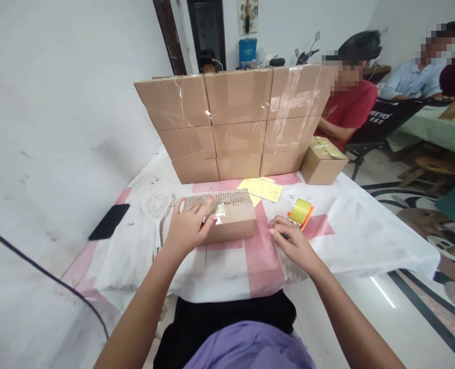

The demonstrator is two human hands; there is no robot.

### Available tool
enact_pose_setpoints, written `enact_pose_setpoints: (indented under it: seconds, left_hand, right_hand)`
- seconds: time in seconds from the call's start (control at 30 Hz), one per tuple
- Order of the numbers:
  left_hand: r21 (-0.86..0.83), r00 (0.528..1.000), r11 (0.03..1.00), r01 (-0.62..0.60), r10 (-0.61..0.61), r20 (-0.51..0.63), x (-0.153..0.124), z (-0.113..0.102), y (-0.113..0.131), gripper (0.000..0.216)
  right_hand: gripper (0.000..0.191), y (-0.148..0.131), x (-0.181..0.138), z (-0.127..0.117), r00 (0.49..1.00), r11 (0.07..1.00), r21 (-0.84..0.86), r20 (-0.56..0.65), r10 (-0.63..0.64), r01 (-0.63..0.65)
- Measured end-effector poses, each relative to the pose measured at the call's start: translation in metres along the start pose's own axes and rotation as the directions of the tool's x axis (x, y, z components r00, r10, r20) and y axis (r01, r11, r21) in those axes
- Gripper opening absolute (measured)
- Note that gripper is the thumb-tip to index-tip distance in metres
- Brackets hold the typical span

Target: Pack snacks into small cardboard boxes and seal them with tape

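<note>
My left hand [189, 225] lies on top of a small brown cardboard box [231, 221] on the cloth-covered table [358, 236], fingers spread over a crinkled strip of clear tape on its lid. My right hand [291, 241] rests on the table just right of the box, fingers curled together as if pinching something small that I cannot make out. A yellow tape roll in an orange dispenser [301, 212] stands right behind that hand. Yellow label sheets [261, 188] lie behind the box.
A stacked wall of taped cardboard boxes [235, 123] fills the back of the table, with one separate box [323, 161] at its right. A black phone [109, 221] and a white perforated object [157, 206] lie at left. Other people sit behind at right.
</note>
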State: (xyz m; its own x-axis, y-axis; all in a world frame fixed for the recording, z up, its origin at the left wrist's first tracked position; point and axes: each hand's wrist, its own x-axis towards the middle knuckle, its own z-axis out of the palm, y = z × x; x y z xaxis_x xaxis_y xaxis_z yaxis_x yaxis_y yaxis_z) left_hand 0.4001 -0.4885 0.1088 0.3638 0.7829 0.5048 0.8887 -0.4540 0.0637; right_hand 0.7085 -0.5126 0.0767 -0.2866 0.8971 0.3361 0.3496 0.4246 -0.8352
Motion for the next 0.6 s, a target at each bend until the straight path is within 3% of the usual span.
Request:
enact_pose_setpoints:
  seconds: [0.07, 0.13, 0.2, 0.27, 0.3, 0.37, 0.43, 0.6]
  left_hand:
    - [0.006, 1.000, 1.000, -0.016, 0.016, 0.020, -0.005, 0.006, 0.001, 0.041]
    - [0.021, 0.999, 0.999, -0.034, 0.033, 0.011, -0.008, 0.011, 0.000, 0.042]
    - [0.013, 0.998, 0.998, -0.054, 0.054, -0.012, -0.010, 0.015, -0.001, 0.049]
    - [-0.031, 0.996, 0.997, -0.071, 0.069, -0.051, -0.009, 0.018, -0.002, 0.051]
    - [-0.058, 0.995, 0.996, -0.071, 0.067, -0.072, -0.008, 0.020, -0.003, 0.048]
    - [-0.102, 0.992, 0.993, -0.067, 0.055, -0.110, -0.007, 0.024, -0.003, 0.042]
    - [-0.118, 0.989, 0.991, -0.066, 0.050, -0.140, -0.008, 0.026, -0.003, 0.041]
    - [-0.103, 0.983, 0.991, -0.084, 0.066, -0.171, -0.012, 0.027, -0.001, 0.038]
  right_hand:
    - [0.043, 0.002, -0.010, -0.005, 0.996, 1.000, -0.028, -0.093, 0.007, -0.009]
    - [0.035, 0.011, -0.016, -0.011, 0.955, 0.993, -0.115, -0.295, -0.014, -0.021]
    - [0.016, 0.028, -0.017, -0.018, 0.838, 0.975, -0.204, -0.544, -0.036, -0.090]
    - [0.032, 0.050, -0.014, -0.024, 0.704, 0.982, -0.098, -0.709, 0.046, -0.163]
    - [0.044, 0.061, -0.011, -0.026, 0.671, 0.985, 0.031, -0.729, 0.137, -0.167]
    - [0.055, 0.080, -0.003, -0.027, 0.679, 0.939, 0.312, -0.658, 0.326, -0.147]
    - [0.056, 0.093, 0.004, -0.025, 0.723, 0.879, 0.448, -0.554, 0.413, -0.160]
    - [0.044, 0.103, 0.012, -0.020, 0.853, 0.893, 0.394, -0.368, 0.370, -0.217]
